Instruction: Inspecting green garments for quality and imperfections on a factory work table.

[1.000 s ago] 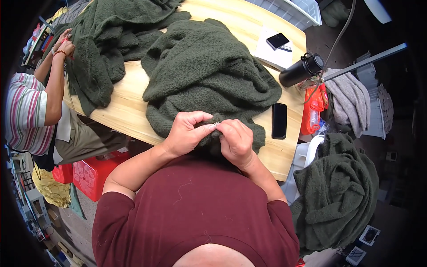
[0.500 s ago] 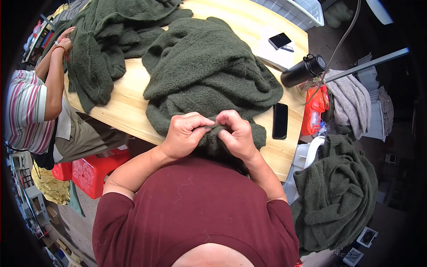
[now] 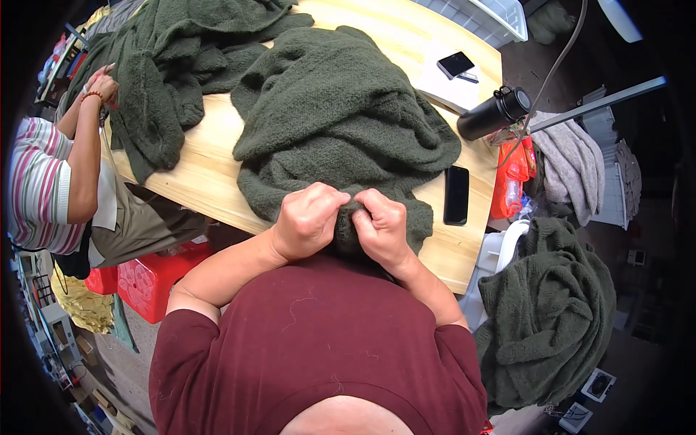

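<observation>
A dark green knitted garment lies heaped on the wooden table in front of me, its near end hanging over the edge toward my body. My left hand is closed, pinching the near part of the knit with thumb and forefinger. Close beside it, my right hand pinches the same knit, fingers curled. The two sets of fingertips almost meet. Whether a thread or small tool sits between them is too small to make out.
At the left a co-worker's hands handle another dark green knit. On the table's right side lie a phone, a black bottle and a second phone on white paper. Another green knit hangs over a white bin at the right.
My left hand has rolled over so its knuckles face up more, and my right hand has shifted slightly lower. The co-worker's hands have moved a little. The garment stays in place.
</observation>
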The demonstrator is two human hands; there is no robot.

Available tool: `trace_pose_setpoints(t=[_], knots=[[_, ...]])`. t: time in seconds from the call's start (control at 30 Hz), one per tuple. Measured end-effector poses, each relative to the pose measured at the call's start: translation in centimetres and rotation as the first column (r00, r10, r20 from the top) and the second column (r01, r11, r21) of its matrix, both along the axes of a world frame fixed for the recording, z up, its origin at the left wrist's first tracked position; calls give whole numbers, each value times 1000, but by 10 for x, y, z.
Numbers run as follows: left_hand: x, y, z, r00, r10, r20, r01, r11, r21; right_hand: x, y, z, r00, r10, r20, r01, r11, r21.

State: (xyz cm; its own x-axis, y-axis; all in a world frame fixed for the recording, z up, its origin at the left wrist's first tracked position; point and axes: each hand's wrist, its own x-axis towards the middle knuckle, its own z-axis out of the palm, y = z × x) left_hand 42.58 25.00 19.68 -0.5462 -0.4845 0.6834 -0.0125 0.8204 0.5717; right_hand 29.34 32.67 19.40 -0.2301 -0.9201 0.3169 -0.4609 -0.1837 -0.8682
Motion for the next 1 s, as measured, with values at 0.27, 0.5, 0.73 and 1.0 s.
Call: trace_pose_setpoints(t=[0.27,0.5,0.73,1.0], knots=[[-4,2,1,997,59,51,-68,976,207,-7,-10,-2,937,-259,-236,199,947,-251],[10,-18,-7,983,22,185,-128,801,585,-52,-8,-12,928,-138,-345,144,990,-8],[2,-7,-2,981,-112,161,-18,766,642,-13,-11,-10,857,120,500,-250,947,201],[7,-8,-11,987,-139,84,21,626,780,-2,-11,-25,976,145,165,-163,981,101]])
